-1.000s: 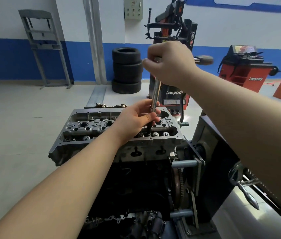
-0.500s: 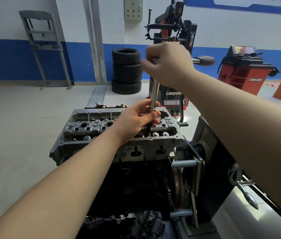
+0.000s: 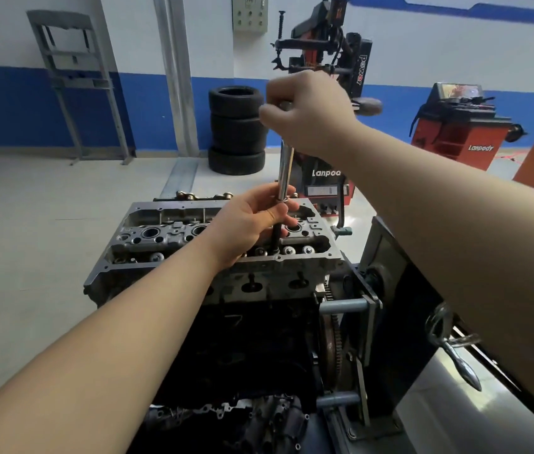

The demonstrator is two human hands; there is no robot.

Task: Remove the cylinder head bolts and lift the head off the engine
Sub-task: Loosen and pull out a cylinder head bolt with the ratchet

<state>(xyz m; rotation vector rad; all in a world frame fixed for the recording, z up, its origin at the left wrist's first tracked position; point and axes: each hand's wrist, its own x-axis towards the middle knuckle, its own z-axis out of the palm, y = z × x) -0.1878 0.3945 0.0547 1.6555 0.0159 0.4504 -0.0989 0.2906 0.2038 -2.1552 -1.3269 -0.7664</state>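
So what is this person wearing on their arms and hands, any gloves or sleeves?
No gloves and no sleeves in view. The left hand and the right hand are both bare, and both forearms are uncovered right down to the frame's edge. No watch, ring, wristband or marking shows on either one. Anything worn above the elbows lies outside the picture.

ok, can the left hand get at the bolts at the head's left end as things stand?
Probably yes: the left hand only steadies the wrench shaft, and nothing covers the left end of the cylinder head. It must let go first.
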